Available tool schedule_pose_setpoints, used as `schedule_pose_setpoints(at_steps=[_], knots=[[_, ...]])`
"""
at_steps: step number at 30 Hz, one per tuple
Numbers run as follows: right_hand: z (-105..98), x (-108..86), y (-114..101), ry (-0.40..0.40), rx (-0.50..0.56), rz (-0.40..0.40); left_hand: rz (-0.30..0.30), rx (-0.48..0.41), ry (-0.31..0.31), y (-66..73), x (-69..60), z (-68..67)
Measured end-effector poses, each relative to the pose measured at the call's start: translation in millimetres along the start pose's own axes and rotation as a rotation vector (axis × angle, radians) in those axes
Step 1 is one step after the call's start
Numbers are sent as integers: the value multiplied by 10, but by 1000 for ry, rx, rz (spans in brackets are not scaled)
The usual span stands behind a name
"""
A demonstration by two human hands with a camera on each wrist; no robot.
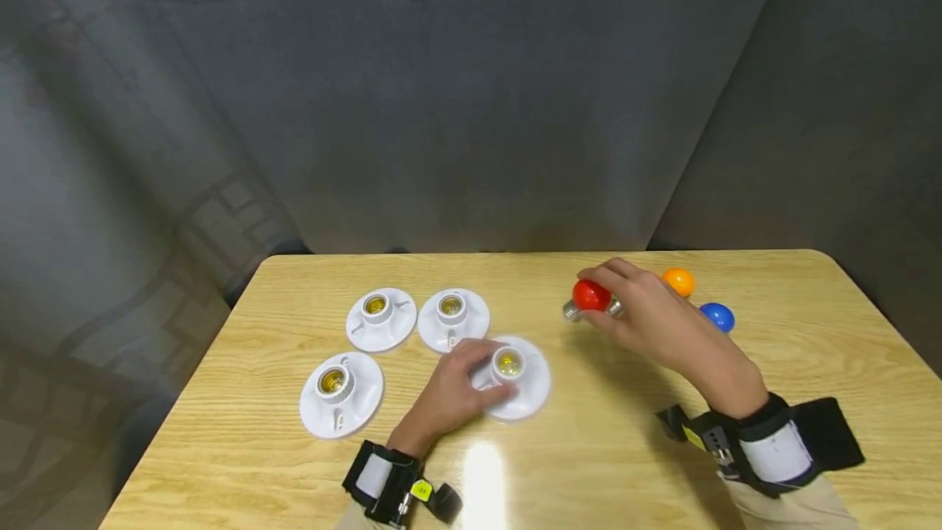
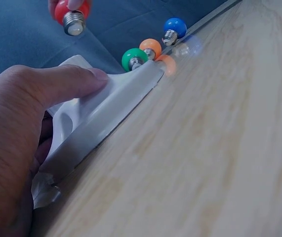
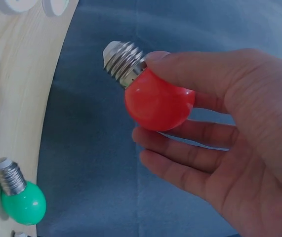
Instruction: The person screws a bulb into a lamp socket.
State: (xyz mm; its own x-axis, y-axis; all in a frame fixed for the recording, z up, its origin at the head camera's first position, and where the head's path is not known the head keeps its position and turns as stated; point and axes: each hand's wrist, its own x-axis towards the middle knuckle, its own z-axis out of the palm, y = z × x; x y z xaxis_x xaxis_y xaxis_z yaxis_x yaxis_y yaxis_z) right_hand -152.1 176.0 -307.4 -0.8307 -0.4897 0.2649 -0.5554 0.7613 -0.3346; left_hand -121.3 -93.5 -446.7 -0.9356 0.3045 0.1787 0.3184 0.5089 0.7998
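Head view: my right grip (image 1: 648,309) is drawn in partway, thumb and fingers curled round a red globe-shaped light bulb (image 1: 591,295) with a silver threaded metal base (image 1: 570,311). The bulb is held above the pale wood-grain bench (image 1: 589,448), base pointing left. My left grip (image 1: 456,387) is curled on the rim of a white disc-shaped lamp holder (image 1: 533,391), thumb on its upper face, socket facing up; I cannot tell whether its underside sits flat. Two matching holders, the far-left holder (image 1: 397,330) and far-right holder (image 1: 474,321), lie side by side behind it; the near-left holder (image 1: 315,407) lies left of my left grip. Beyond my right grip lie an orange globe-shaped bulb (image 1: 679,281) and a blue globe-shaped bulb (image 1: 717,316). Right wrist view: a green globe-shaped bulb (image 3: 24,205) lies near the bench edge
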Motion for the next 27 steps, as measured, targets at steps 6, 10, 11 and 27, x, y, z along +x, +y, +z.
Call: schedule_pose_setpoints(at_steps=[6,10,11,27], knots=[[-10,16,-48,-4,-1,-26,3,-17,-2,10,10,12],[-5,16,-66,-8,0,-45,-8,-26,-8,23,15,20],[-3,16,-72,-9,3,-52,-11,-25,-7,24,16,21],[46,41,-181,21,32,-243,-26,-46,-7,50,20,45]])
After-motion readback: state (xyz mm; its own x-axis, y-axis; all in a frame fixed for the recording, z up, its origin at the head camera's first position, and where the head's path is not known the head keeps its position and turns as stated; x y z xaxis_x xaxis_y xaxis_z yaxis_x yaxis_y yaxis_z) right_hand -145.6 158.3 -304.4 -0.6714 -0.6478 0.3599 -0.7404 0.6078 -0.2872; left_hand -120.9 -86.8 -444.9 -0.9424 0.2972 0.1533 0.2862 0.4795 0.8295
